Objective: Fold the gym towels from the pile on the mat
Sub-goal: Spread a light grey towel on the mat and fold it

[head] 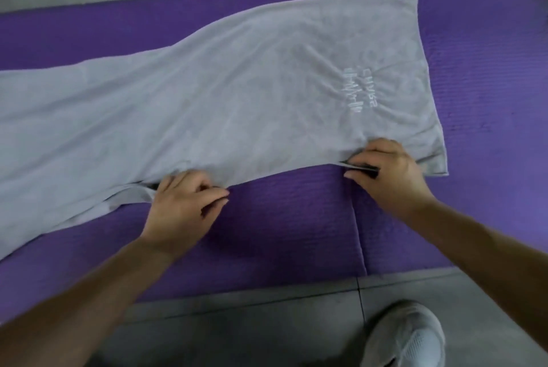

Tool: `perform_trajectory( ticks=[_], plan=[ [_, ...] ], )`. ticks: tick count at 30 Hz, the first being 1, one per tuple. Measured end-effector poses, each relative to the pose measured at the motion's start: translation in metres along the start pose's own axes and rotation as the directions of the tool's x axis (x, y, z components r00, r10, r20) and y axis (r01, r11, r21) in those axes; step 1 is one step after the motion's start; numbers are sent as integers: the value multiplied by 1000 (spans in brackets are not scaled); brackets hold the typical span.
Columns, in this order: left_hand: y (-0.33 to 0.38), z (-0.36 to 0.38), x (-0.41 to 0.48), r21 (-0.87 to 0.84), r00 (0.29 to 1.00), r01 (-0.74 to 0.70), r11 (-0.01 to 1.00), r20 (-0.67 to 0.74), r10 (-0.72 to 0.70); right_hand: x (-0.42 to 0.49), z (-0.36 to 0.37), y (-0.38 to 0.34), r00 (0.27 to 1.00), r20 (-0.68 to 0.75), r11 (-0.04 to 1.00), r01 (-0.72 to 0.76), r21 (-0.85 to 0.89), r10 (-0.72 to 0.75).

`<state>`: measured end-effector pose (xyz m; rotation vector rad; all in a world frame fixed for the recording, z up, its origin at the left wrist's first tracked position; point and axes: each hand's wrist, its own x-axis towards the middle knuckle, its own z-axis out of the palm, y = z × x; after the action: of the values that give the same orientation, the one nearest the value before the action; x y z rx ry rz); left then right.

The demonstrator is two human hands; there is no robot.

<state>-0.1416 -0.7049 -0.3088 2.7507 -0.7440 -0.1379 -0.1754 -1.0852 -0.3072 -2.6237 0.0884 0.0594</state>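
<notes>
Where a long grey soft-pile towel (222, 99) is spread lengthwise across a purple ribbed foam mat (281, 233), its near long edge is gripped at two places. Roughly at the towel's middle, the edge is pinched by the left hand (184, 200), the fingers curled and the thumb closed against them, just beside a small turned-under flap of cloth. Nearer the right end, the same edge is pinched by the right hand (388, 174), its fingers bent around the hem. Between the two hands the edge is drawn into a fairly straight line, with bare mat just in front of it. A white embroidered logo (360, 89) is seen on the towel's right part, its letters too blurred to be read. The towel's left end is cut off by the frame. The mat is laid on a grey tiled floor (237, 322), on which a white mesh shoe (406, 337) is planted at the lower right.
</notes>
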Motion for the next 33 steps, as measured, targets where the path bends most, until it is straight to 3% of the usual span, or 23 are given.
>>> perform_trajectory(
  ticks=[3,8,13,18,23,27,30,33],
  plan=[
    [-2,2,-15,-30,997,64,997,-36,-65,-1,4,-2,1000,-5,1000,7,-8,-7],
    [-10,-2,-12,-40,986,137,990,-93,-140,-22,-9,10,987,75,988,146,-53,-142],
    [-11,-8,-21,-24,997,-53,998,-58,52,-43,-17,19,992,92,993,95,-74,-88],
    [-17,-7,-34,23,977,-211,977,40,210,-42,-29,11,969,238,998,67,1,-65],
    [-19,-32,16,-16,996,-75,997,-54,74,-21,-42,-10,959,262,994,-107,-3,104],
    [-73,-78,85,25,998,67,997,-18,-67,28,-44,-48,946,325,1000,8,-29,2],
    [-131,-109,120,50,970,216,975,100,-220,73,-28,-94,885,454,992,129,-20,-106],
    [-181,-126,131,82,953,254,964,151,-264,121,-3,-147,868,466,979,203,-13,-174]
  ],
)
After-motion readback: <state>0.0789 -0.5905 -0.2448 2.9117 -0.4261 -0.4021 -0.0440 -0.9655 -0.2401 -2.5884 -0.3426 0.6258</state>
